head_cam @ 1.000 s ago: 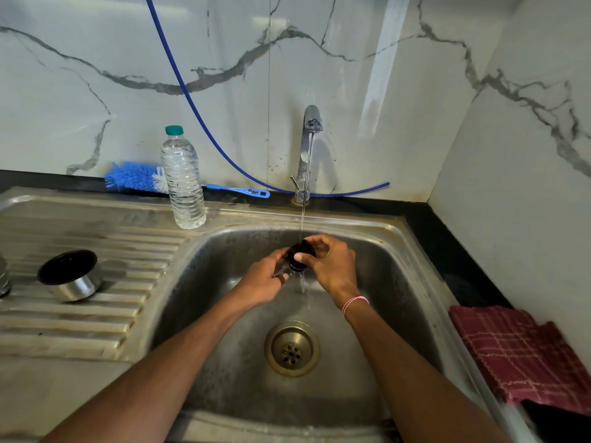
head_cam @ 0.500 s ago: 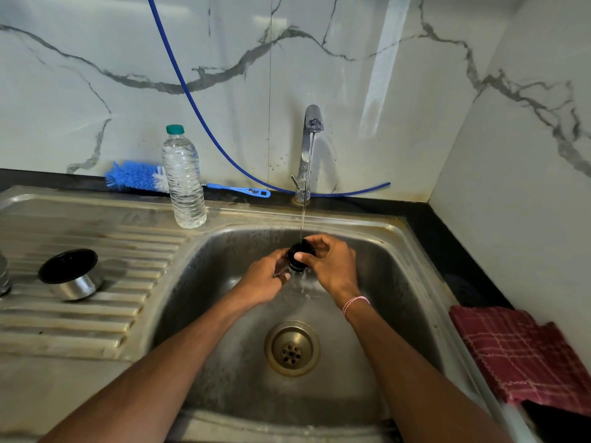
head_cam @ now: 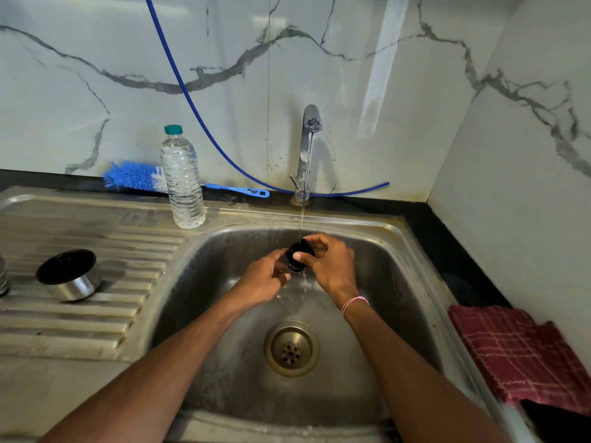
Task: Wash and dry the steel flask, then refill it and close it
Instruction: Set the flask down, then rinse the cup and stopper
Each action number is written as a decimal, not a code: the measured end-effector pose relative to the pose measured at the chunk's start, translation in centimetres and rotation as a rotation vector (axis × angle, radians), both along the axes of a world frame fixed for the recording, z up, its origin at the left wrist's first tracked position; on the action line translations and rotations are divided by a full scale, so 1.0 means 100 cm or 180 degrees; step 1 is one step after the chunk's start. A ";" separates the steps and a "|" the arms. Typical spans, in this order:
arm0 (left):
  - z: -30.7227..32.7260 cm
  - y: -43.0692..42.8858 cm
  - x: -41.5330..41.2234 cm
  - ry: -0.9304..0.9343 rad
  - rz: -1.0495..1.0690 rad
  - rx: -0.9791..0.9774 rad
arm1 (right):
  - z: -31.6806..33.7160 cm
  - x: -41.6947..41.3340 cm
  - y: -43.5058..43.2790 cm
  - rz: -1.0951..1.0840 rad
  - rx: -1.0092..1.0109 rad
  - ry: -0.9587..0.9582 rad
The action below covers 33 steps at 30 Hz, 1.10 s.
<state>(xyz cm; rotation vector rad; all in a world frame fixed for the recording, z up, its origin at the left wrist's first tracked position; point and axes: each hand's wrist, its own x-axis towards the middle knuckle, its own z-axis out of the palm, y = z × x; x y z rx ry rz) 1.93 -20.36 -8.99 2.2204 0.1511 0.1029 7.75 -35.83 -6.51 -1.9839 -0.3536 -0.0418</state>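
Note:
A small black flask stopper (head_cam: pixel 298 251) sits under the thin stream of water from the tap (head_cam: pixel 307 145), over the sink basin (head_cam: pixel 399 282). My right hand (head_cam: pixel 332 266) grips the stopper, thumb across its front. My left hand (head_cam: pixel 265 279) touches the stopper's lower left side with its fingertips. A steel cup lid with a black inside (head_cam: pixel 68 274) stands mouth-up on the ribbed drainboard (head_cam: pixel 96 321). At the far left edge a sliver of steel (head_cam: pixel 2 276) shows; what it is I cannot tell.
A clear plastic water bottle with a green cap (head_cam: pixel 183 180) stands on the sink's back rim. Behind it lies a blue bottle brush (head_cam: pixel 137 180). A blue hose (head_cam: pixel 204 123) runs down the marble wall. A red checked cloth (head_cam: pixel 524 353) lies at the right.
My hands have stayed under the running water, turning the black stopper slightly; my right thumb now lies across its front.

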 end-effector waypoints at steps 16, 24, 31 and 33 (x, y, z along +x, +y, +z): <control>0.001 0.001 0.001 -0.0027 -0.0038 0.0001 | 0.000 0.000 0.000 0.0002 0.0040 -0.0007; 0.000 0.001 0.001 -0.0003 -0.0052 -0.0049 | 0.001 0.000 0.000 0.0006 0.0057 0.0003; -0.001 0.002 0.001 -0.0016 -0.0067 -0.0070 | 0.000 0.000 0.000 -0.0001 0.0062 0.0003; -0.001 0.002 0.001 -0.0026 -0.0067 -0.0065 | 0.000 0.000 0.000 -0.0003 0.0069 -0.0002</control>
